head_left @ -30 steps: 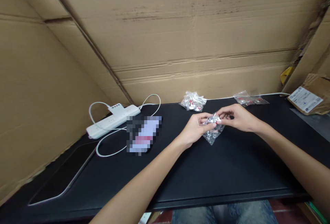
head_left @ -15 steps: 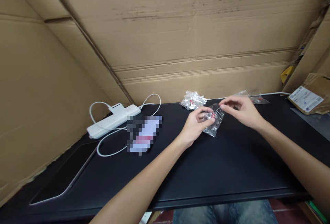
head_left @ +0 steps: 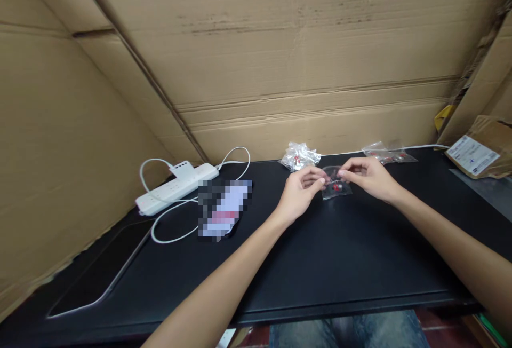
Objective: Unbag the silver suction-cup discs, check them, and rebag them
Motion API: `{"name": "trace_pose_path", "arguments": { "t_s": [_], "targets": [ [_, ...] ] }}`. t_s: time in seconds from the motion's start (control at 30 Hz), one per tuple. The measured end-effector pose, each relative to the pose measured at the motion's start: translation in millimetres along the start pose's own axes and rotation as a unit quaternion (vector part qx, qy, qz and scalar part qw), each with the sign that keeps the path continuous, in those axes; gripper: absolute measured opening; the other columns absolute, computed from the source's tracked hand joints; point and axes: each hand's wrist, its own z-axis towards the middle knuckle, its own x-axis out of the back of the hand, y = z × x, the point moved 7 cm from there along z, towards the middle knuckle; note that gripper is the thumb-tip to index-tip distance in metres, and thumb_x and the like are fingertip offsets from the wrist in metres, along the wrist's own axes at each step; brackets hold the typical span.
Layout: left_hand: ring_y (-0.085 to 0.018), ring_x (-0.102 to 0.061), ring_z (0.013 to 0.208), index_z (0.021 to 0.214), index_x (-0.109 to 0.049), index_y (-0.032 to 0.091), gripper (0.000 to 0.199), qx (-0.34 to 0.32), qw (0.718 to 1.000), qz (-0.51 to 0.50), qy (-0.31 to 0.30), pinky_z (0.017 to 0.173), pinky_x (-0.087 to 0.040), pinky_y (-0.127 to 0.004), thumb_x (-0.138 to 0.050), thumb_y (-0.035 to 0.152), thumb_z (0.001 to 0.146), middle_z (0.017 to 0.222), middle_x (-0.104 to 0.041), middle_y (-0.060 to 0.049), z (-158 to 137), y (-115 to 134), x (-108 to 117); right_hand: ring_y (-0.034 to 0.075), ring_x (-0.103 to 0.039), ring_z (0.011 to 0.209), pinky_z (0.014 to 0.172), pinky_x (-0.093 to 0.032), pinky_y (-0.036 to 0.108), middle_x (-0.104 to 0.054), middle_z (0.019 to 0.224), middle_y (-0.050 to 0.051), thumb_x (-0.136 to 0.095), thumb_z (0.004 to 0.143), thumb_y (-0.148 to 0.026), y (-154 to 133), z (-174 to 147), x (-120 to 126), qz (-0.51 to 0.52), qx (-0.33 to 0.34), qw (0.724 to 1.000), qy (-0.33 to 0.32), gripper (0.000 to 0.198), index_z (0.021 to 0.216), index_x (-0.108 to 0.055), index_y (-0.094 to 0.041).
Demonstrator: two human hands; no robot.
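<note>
A small clear plastic bag (head_left: pixel 340 192) with a red and silvery piece inside hangs between my hands, over the black table (head_left: pixel 340 252). My left hand (head_left: pixel 301 193) pinches its upper left edge between thumb and fingers. At the upper right edge, my right hand (head_left: pixel 368 178) pinches it too. The piece in the bag is too small to name. Behind my left hand lies a pile of similar clear bags (head_left: pixel 299 156). More bags with red pieces (head_left: pixel 390 153) lie beyond my right hand.
On the left are a white power strip (head_left: pixel 176 188) with a looping cable, a blurred-out phone (head_left: pixel 224 209) and a dark flat panel (head_left: pixel 104 268). A labelled brown package (head_left: pixel 476 150) sits at the right. Cardboard walls (head_left: pixel 300 70) enclose the back and sides.
The bag has turned more level, and its piece now sits low in it. My left hand has shifted from the bag's middle to its upper edge; my right hand has lowered slightly.
</note>
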Motion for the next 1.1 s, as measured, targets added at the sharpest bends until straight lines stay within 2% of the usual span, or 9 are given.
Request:
{"name": "trace_pose_path", "arguments": {
  "t_s": [0.1,0.2,0.3,0.4,0.5,0.63,0.83,1.0,1.1],
  "targets": [
    [-0.019,-0.070,0.077,0.089,-0.067,0.014,0.017,0.012,0.999,0.030,0.004,0.073,-0.061,-0.036,-0.070,0.028,0.082,0.081,-0.071,-0.007,1,-7,3,0.017,-0.065,0.071,0.071,-0.052,0.034,-0.069,0.077,0.004,-0.068,0.084,-0.042,5,1,0,0.004,-0.008,1.000,0.002,0.025,0.078,-0.067,-0.018],
    [-0.019,-0.070,0.075,0.090,-0.067,0.014,0.017,0.006,0.999,0.039,0.033,0.065,-0.061,-0.033,-0.068,0.029,0.083,0.082,-0.071,-0.007,1,-8,8,0.017,-0.066,0.069,0.070,-0.054,0.034,-0.070,0.076,0.006,-0.068,0.084,-0.043,8,0,-1,0.029,-0.011,0.999,0.011,0.026,0.078,-0.066,-0.017],
    [-0.018,-0.070,0.075,0.090,-0.067,0.014,0.016,-0.004,0.998,0.039,0.047,0.066,-0.061,-0.031,-0.065,0.030,0.086,0.083,-0.071,-0.007,1,-7,10,0.016,-0.065,0.064,0.065,-0.055,0.033,-0.070,0.073,0.006,-0.070,0.083,-0.044,11,0,-4,0.075,-0.025,0.997,0.018,0.028,0.076,-0.065,-0.017],
    [-0.019,-0.071,0.078,0.090,-0.067,0.014,0.017,-0.005,0.998,0.040,0.051,0.067,-0.061,-0.031,-0.064,0.031,0.087,0.082,-0.070,-0.007,1,-7,12,0.017,-0.067,0.063,0.063,-0.056,0.033,-0.070,0.074,0.005,-0.074,0.079,-0.043,17,-1,-8,0.127,-0.048,0.991,0.013,0.027,0.083,-0.066,-0.017],
    [-0.020,-0.071,0.079,0.089,-0.067,0.014,0.017,-0.014,0.997,0.050,0.058,0.071,-0.061,-0.033,-0.063,0.031,0.087,0.080,-0.071,-0.006,1,-4,13,0.016,-0.068,0.062,0.062,-0.056,0.032,-0.070,0.073,0.003,-0.080,0.074,-0.040,21,-1,-8,0.143,-0.051,0.988,0.022,0.028,0.084,-0.067,-0.018],
    [-0.020,-0.071,0.082,0.094,-0.066,0.015,0.019,-0.008,0.997,0.056,0.050,0.081,-0.059,-0.036,-0.071,0.026,0.080,0.082,-0.071,-0.006,2,-5,12,0.017,-0.068,0.065,0.066,-0.057,0.034,-0.072,0.076,0.005,-0.081,0.071,-0.040,24,-2,-7,0.152,-0.058,0.986,0.041,0.028,0.080,-0.067,-0.018],
    [-0.017,-0.069,0.067,0.088,-0.064,0.015,0.016,0.014,0.999,0.025,0.045,0.067,-0.062,-0.034,-0.070,0.028,0.080,0.076,-0.069,-0.004,3,-11,14,0.018,-0.069,0.068,0.072,-0.057,0.038,-0.073,0.078,0.006,-0.082,0.069,-0.038,27,-2,-8,0.184,-0.062,0.978,0.075,0.028,0.082,-0.068,-0.017],
    [-0.020,-0.072,0.071,0.088,-0.063,0.013,0.020,0.040,0.997,-0.013,0.071,0.066,-0.063,-0.034,-0.072,0.027,0.077,0.077,-0.073,-0.007,5,-9,18,0.015,-0.065,0.060,0.065,-0.056,0.033,-0.070,0.070,0.003,-0.082,0.068,-0.035,29,-3,-4,0.209,-0.070,0.968,0.119,0.027,0.079,-0.067,-0.016],
    [-0.018,-0.072,0.067,0.088,-0.064,0.012,0.021,0.045,0.996,-0.018,0.070,0.065,-0.063,-0.033,-0.073,0.027,0.077,0.079,-0.074,-0.008,4,-8,18,0.016,-0.066,0.062,0.066,-0.056,0.034,-0.069,0.072,0.003,-0.081,0.068,-0.035,26,-3,-5,0.209,-0.061,0.970,0.110,0.029,0.085,-0.067,-0.016]
  ]
}}
